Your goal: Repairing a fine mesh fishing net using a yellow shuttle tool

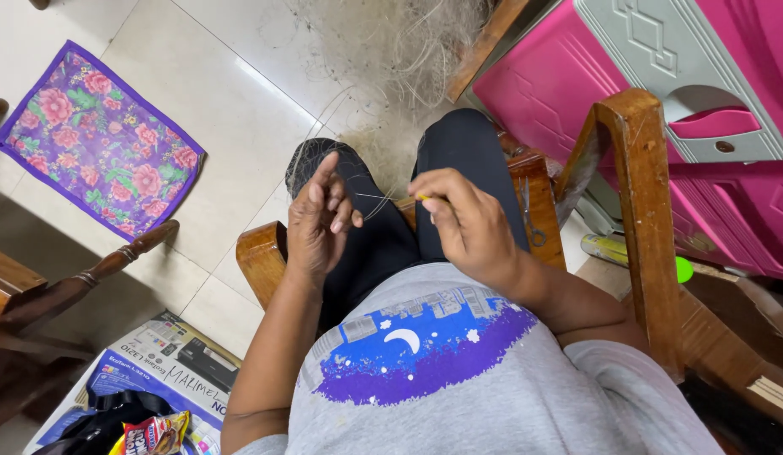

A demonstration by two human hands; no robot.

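Thin pale thread (376, 197) runs level between my hands over my lap: left hand (320, 223) pinches its end, fingers half-curled, right hand (463, 221) pinches a small yellow-tipped needle (422, 197) at its other end

You sit on a wooden chair (261, 257), its seat corner showing by your left knee and one arm rail (648, 211) rising at your right. A small pair of scissors (530, 221) rests on the seat edge beside your right thigh. Beneath you is a pale tiled floor (214, 76). On it lie a purple floral mat (96, 143) to the left, a loose tangle of thin fibres (391, 50) ahead of your knees, and a printed cardboard box (168, 371) near the bottom left.
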